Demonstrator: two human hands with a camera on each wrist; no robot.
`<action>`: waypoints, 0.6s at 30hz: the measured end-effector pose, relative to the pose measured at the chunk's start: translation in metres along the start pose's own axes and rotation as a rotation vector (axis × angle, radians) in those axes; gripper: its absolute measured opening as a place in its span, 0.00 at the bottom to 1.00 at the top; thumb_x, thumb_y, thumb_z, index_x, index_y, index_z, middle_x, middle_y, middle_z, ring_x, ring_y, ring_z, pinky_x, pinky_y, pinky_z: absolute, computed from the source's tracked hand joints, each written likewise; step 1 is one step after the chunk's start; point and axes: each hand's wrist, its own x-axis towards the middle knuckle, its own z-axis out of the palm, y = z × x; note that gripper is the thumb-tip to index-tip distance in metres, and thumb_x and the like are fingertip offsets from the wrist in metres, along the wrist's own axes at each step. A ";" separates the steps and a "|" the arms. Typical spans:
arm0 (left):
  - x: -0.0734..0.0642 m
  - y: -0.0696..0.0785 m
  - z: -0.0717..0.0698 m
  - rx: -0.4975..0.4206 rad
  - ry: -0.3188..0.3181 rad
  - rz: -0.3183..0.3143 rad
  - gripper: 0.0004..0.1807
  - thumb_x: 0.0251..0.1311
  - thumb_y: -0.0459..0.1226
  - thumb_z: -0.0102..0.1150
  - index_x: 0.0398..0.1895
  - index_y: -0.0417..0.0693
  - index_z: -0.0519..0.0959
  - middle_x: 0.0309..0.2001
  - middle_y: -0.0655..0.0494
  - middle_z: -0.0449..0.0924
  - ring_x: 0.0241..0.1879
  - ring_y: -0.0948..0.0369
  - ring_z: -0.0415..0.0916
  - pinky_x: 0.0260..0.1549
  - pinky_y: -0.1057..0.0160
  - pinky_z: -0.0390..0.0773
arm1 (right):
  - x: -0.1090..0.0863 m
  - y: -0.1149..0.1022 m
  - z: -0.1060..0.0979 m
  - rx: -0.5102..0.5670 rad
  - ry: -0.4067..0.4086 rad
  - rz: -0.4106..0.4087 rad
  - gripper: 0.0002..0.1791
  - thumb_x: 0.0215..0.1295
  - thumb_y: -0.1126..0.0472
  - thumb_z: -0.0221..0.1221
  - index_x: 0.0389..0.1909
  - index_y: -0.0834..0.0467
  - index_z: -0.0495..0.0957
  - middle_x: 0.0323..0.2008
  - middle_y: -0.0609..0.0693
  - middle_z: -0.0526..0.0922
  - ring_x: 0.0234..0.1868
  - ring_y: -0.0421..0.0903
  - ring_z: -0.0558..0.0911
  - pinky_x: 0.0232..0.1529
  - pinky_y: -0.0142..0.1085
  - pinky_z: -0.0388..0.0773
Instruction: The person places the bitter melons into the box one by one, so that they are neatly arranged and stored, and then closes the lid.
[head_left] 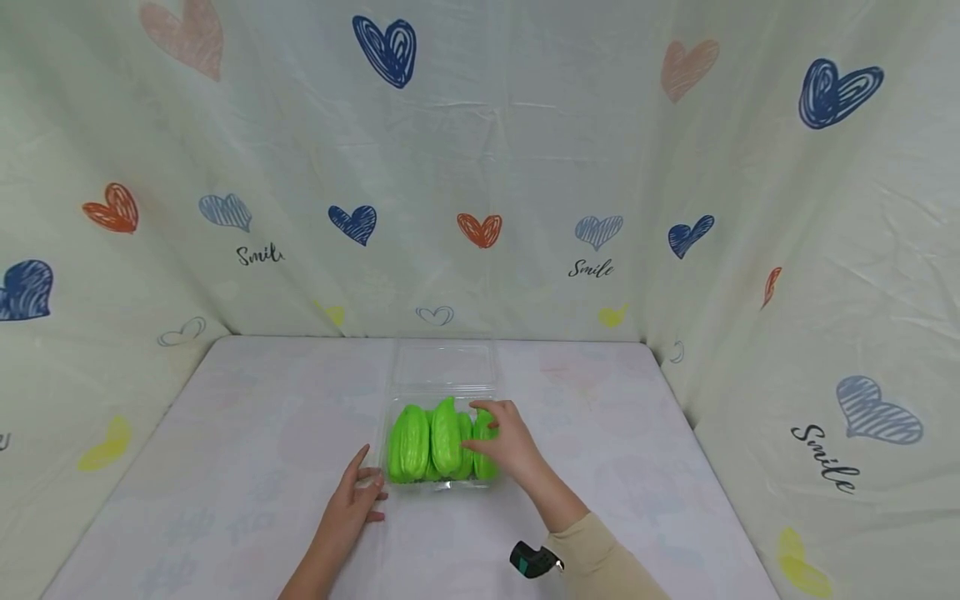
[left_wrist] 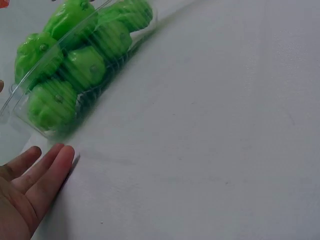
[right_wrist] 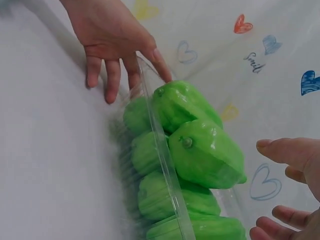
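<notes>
Several bright green, ridged bitter melons (head_left: pixel 446 442) lie side by side in a clear plastic clamshell box (head_left: pixel 450 485), some on top of others. My left hand (head_left: pixel 356 493) is at the box's left end with its fingers extended. Its fingers (right_wrist: pixel 114 80) reach to the box's corner in the right wrist view; whether they press on it I cannot tell. Over the right end of the box is my right hand (head_left: pixel 508 442), thumb and fingers spread apart. Nothing shows between those fingers (right_wrist: pixel 287 217), and the melons (right_wrist: pixel 207 150) stand apart from them in the right wrist view.
The clear lid (head_left: pixel 445 365) of the box lies folded back behind it. A white cloth covers the table (head_left: pixel 255 433). Curtains (head_left: pixel 525 150) printed with hearts hang at the back and both sides. A black device (head_left: pixel 531 560) shows by the right sleeve (head_left: pixel 600 554).
</notes>
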 end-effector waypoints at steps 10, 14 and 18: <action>0.014 0.017 -0.020 0.190 0.000 0.109 0.36 0.72 0.40 0.52 0.77 0.44 0.48 0.64 0.37 0.65 0.60 0.43 0.68 0.53 0.46 0.74 | 0.007 0.004 -0.011 0.038 0.034 -0.012 0.33 0.56 0.60 0.71 0.63 0.57 0.72 0.57 0.62 0.68 0.51 0.58 0.75 0.43 0.48 0.78; 0.022 0.022 -0.025 0.227 -0.007 0.136 0.36 0.72 0.41 0.51 0.77 0.43 0.48 0.64 0.37 0.65 0.61 0.42 0.68 0.55 0.40 0.69 | 0.009 0.009 -0.015 0.052 0.047 -0.012 0.32 0.57 0.60 0.70 0.63 0.58 0.72 0.58 0.62 0.69 0.51 0.59 0.75 0.43 0.48 0.79; 0.030 0.027 -0.029 0.249 -0.016 0.152 0.37 0.72 0.41 0.51 0.76 0.42 0.48 0.64 0.36 0.66 0.60 0.42 0.68 0.55 0.40 0.69 | 0.012 0.017 -0.017 0.062 0.074 -0.007 0.32 0.58 0.60 0.70 0.63 0.58 0.72 0.57 0.61 0.70 0.52 0.59 0.75 0.45 0.48 0.78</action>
